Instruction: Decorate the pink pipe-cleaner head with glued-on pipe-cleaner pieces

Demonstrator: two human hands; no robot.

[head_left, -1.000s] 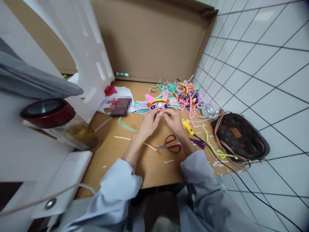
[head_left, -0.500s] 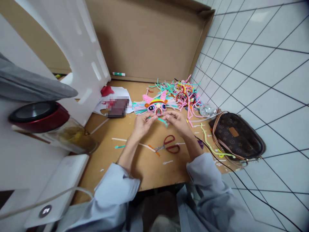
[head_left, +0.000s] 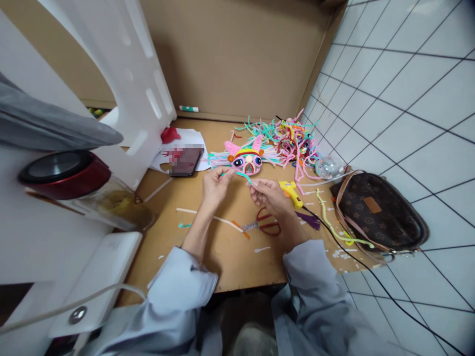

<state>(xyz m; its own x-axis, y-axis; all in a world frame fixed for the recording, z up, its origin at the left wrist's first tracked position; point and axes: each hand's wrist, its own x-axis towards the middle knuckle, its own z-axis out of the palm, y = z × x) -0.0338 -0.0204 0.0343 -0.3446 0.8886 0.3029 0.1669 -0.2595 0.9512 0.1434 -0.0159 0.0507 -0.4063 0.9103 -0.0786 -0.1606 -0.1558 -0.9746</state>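
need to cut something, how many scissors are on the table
1. The red-handled scissors lie on the cardboard table, just below the right hand and left of the yellow glue gun. Another pair could be hidden under the pipe-cleaner pile.

Craft corner (pipe cleaners (head_left: pixel 287 138), glue gun (head_left: pixel 291 191))

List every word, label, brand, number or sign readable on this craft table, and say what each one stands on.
None can be read.
Brown bag: a repeated monogram pattern and a tan patch, too small to read.
Yellow glue gun: a small label on the body, too blurred to read.
Phone: screen pixelated, nothing legible.
White device: a round emblem, no letters discernible.
The teal pipe cleaner held between the left hand and right hand carries no text.
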